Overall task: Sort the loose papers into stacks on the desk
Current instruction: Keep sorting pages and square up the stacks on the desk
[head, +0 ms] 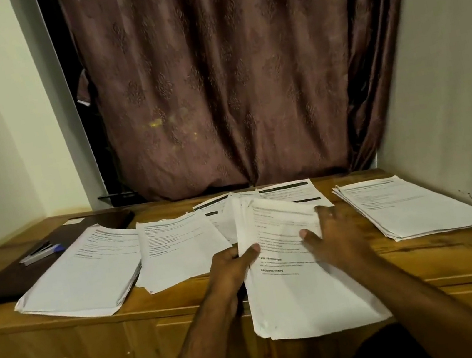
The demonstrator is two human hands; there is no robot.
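Held bundle: thick white printed paper bundle, overhanging wooden tabletop front edge.
Left hand: grip pinching bundle's left edge.
Right hand: grip open, fingers flat on it.
Tip: peel one sheet, keep pinch firm.

bare desk gap lies between right stack and middle papers.
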